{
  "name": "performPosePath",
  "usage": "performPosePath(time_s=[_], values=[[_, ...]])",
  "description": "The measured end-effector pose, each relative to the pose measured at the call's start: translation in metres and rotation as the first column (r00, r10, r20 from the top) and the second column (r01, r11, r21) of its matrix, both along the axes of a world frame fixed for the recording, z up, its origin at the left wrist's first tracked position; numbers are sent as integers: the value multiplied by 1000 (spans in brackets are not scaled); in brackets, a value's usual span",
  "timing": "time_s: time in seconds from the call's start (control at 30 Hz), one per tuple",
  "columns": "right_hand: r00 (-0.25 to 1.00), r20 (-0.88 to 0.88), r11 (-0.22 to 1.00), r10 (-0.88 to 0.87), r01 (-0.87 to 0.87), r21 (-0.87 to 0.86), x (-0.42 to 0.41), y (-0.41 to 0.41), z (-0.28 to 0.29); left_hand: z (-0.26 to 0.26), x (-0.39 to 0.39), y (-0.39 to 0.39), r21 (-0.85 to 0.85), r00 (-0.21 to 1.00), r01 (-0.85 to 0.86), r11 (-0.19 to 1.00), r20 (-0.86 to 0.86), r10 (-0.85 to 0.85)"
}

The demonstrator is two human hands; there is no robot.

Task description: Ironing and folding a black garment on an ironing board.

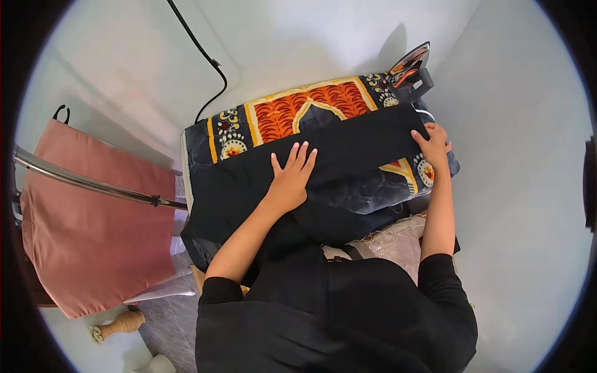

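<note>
A black garment (pixel 354 140) lies over a padded surface covered with a patterned fabric (pixel 270 116) in orange, yellow and dark grey. My left hand (pixel 290 182) rests on the black cloth with its fingers spread. At the far right end of the cloth, my right hand (pixel 433 142) has its thumb on the cloth's edge and its fingers beyond it; whether it pinches the cloth is unclear. A clothes iron (pixel 413 77) stands on its heel at the back right corner, its metal soleplate turned up and away from the cloth.
To the left, a pink cloth (pixel 102 205) hangs near a curved metal rail (pixel 107 186). A black cable (pixel 200 46) runs down the wall behind the padded surface. A woven vase (pixel 123 324) is low at the left. Walls close in behind and on the right.
</note>
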State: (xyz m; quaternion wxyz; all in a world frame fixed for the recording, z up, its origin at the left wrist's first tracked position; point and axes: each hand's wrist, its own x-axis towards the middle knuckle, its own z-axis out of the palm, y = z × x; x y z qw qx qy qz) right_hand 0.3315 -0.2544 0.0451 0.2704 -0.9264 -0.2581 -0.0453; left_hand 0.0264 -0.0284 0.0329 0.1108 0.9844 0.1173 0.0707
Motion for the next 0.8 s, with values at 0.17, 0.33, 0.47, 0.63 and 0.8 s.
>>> performPosePath(time_s=[0.17,0.33,0.47,0.63,0.8], values=[[993,20,988,-113,114,-103,-3,-1,-36,-21,1,-8,127,999,-35,991,17,33],[976,64,972,-206,212,-106,-6,15,-31,-7,3,-11,143,989,-150,978,36,146],[965,245,993,-96,76,93,12,46,33,27,-8,-1,-131,958,-263,956,85,275],[898,440,952,-13,-124,281,-20,112,129,18,-11,2,-348,805,-296,889,410,429],[861,485,975,-151,50,215,-3,83,57,5,-6,-14,-58,895,-312,948,316,314]])
